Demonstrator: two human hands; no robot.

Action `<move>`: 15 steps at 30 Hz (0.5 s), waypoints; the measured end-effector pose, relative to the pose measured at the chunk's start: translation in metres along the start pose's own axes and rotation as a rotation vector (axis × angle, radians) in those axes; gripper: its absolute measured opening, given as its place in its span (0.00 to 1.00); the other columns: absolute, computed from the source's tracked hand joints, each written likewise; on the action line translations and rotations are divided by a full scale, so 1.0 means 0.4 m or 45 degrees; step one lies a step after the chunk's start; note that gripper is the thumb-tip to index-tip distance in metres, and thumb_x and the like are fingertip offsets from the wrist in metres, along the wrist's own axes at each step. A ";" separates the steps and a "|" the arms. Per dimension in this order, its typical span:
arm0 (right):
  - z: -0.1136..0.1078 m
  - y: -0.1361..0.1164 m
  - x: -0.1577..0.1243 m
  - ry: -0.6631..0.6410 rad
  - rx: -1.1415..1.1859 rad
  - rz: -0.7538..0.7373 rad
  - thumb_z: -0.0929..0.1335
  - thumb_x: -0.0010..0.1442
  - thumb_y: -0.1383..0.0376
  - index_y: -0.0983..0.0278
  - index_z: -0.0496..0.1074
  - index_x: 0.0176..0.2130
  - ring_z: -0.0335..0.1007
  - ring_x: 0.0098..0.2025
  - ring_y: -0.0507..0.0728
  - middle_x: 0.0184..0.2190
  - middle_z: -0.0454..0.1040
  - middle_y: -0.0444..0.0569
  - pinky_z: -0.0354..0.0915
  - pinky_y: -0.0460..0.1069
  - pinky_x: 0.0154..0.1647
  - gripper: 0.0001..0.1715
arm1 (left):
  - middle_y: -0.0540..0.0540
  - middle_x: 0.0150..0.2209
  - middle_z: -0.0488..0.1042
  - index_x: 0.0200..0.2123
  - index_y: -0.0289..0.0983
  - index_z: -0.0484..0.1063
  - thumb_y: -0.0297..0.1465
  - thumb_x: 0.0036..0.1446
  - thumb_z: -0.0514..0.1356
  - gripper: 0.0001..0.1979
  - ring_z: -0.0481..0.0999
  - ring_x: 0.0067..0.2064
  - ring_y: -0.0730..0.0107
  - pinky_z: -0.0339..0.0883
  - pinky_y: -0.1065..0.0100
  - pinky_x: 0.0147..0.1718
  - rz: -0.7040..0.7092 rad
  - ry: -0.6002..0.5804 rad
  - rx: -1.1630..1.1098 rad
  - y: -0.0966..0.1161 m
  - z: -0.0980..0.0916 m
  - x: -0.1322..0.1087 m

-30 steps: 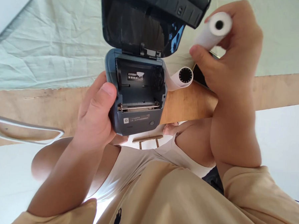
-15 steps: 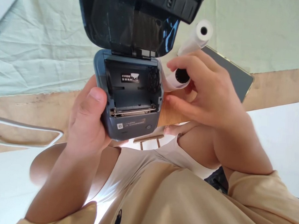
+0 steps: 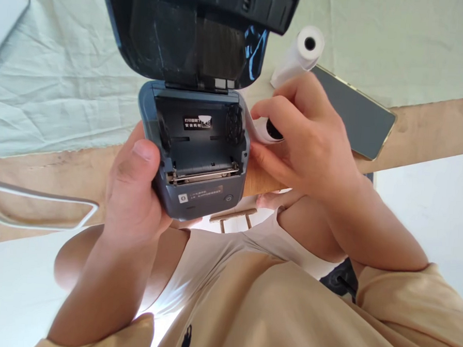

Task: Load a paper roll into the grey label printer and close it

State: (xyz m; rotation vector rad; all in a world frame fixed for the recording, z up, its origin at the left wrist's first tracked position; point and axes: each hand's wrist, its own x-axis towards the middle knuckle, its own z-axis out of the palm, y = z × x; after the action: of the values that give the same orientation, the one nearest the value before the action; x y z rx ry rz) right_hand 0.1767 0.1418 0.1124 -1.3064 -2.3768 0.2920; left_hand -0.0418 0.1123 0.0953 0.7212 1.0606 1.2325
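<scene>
My left hand [image 3: 135, 189] is closed round the left side of a dark blue label printer [image 3: 199, 203], its thumb on the printer's edge. The printer's black lid [image 3: 184, 41] is swung up, baring an inner compartment with nothing in it but a printed sticker. At the printer's right side, my right hand [image 3: 315, 131] curls its fingers and thumb about a white paper roll [image 3: 261, 131] with a black core, partly hidden by those fingers. Behind that hand, a second white paper roll [image 3: 295, 58] lies on the cloth, its core showing.
A grey phone-like slab [image 3: 353, 110] with a gold edge lies beside my right hand. Pale green cloth [image 3: 66, 66] covers part of the wooden table [image 3: 420, 121]. A white looped frame [image 3: 70, 201] extends in from the left, and a white object [image 3: 5, 6] occupies the far left corner.
My right hand's fingers have come in closer about the near paper roll, whose black end is now more covered. The printer has shifted slightly left in view, lid still raised.
</scene>
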 end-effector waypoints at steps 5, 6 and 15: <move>0.011 -0.006 -0.002 0.140 0.082 0.024 0.69 0.64 0.71 0.61 0.71 0.55 0.76 0.44 0.52 0.47 0.78 0.46 0.71 0.47 0.40 0.20 | 0.44 0.38 0.85 0.47 0.40 0.81 0.55 0.59 0.63 0.27 0.87 0.48 0.46 0.85 0.54 0.34 0.066 -0.025 -0.010 -0.014 0.000 0.001; 0.011 -0.006 -0.001 0.146 0.117 -0.006 0.67 0.61 0.73 0.61 0.69 0.56 0.78 0.47 0.52 0.48 0.80 0.45 0.73 0.47 0.44 0.24 | 0.44 0.37 0.85 0.47 0.39 0.81 0.55 0.59 0.63 0.27 0.87 0.48 0.46 0.85 0.53 0.34 0.058 -0.021 -0.017 -0.015 0.001 0.000; 0.000 -0.010 -0.002 0.054 -0.070 0.043 0.63 0.68 0.67 0.57 0.69 0.60 0.75 0.44 0.55 0.47 0.76 0.49 0.71 0.50 0.40 0.23 | 0.42 0.35 0.84 0.46 0.39 0.80 0.55 0.58 0.63 0.26 0.86 0.53 0.38 0.87 0.45 0.40 0.027 0.006 -0.038 -0.010 0.010 -0.005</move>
State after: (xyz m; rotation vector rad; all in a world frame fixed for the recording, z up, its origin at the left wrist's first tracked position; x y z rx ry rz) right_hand 0.1741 0.1391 0.1136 -1.3653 -2.3447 0.2083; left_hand -0.0365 0.1101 0.0937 0.7083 1.0384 1.2660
